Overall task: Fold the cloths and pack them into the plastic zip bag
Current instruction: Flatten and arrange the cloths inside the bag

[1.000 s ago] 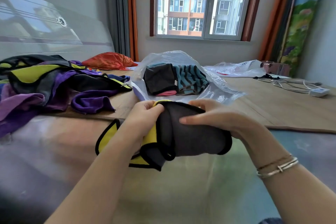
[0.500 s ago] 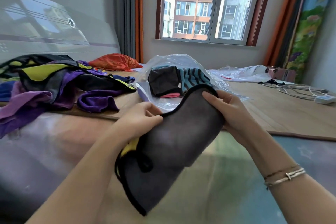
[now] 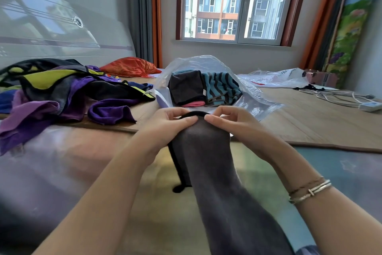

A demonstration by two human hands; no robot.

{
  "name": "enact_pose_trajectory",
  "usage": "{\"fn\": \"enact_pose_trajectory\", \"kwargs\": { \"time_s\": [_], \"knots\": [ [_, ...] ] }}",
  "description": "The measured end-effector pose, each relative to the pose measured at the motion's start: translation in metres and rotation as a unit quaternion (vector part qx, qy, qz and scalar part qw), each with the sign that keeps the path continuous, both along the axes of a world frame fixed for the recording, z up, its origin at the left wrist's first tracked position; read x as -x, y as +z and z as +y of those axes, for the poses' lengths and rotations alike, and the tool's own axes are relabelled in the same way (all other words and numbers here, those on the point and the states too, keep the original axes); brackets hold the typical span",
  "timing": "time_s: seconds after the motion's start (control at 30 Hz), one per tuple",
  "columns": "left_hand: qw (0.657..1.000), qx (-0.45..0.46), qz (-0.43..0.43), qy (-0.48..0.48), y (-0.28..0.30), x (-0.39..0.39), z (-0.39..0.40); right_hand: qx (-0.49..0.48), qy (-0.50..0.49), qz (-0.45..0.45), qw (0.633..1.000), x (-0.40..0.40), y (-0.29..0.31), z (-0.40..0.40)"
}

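Grey cloth [image 3: 208, 163] pinched at its black-trimmed top edge by left hand [image 3: 169, 125] and right hand [image 3: 233, 124], hanging down toward the camera. Beyond, on the mat: clear zip bag [image 3: 254, 99] holding folded cloths [image 3: 204, 88]. No legible writing anywhere.

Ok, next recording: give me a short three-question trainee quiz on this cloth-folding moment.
1. True or false: both hands, left and right, pinch the top edge of the grey cloth.
2. What lies inside the plastic zip bag? A) nothing B) folded cloths C) a cable
3. Fill in: the pile of unfolded cloths lies to the person's ____.

Key: 1 true; 2 B, including a striped cloth; 3 left.
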State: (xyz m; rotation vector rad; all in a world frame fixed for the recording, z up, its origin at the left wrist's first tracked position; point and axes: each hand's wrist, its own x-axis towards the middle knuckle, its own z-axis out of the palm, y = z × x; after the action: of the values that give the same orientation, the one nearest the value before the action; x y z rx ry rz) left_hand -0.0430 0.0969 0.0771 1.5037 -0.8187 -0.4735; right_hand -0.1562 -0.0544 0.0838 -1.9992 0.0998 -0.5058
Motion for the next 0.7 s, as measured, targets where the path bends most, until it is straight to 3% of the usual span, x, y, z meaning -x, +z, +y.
{"fn": "enact_pose_trajectory", "kwargs": {
  "time_s": [0.1, 0.2, 0.3, 0.37, 0.5, 0.6, 0.7],
  "knots": [
    [0.998, 0.05, 0.008, 0.036, 0.002, -0.004, 0.004, 0.029, 0.079, 0.105, 0.991, 0.003, -0.006, -0.006],
    [0.992, 0.11, 0.032, 0.059, 0.005, -0.006, 0.007, 0.067, 0.139, 0.254, 0.955, 0.003, -0.02, -0.01],
    [0.982, 0.146, 0.049, 0.106, 0.007, -0.012, 0.011, 0.174, 0.143, 0.334, 0.915, 0.001, -0.032, -0.021],
    [0.975, 0.147, 0.033, 0.162, 0.007, -0.02, 0.015, 0.207, 0.139, 0.345, 0.905, 0.0, -0.038, -0.032],
    [0.957, 0.133, -0.058, 0.252, 0.003, -0.032, 0.018, 0.16, 0.087, 0.301, 0.936, 0.001, -0.044, -0.048],
    [0.939, 0.155, -0.064, 0.299, 0.001, -0.042, 0.025, 0.134, 0.037, 0.29, 0.947, 0.003, -0.043, -0.055],
    [0.919, 0.184, -0.048, 0.346, 0.0, -0.054, 0.036, 0.185, 0.006, 0.317, 0.93, 0.007, -0.046, -0.061]
  ]
}}
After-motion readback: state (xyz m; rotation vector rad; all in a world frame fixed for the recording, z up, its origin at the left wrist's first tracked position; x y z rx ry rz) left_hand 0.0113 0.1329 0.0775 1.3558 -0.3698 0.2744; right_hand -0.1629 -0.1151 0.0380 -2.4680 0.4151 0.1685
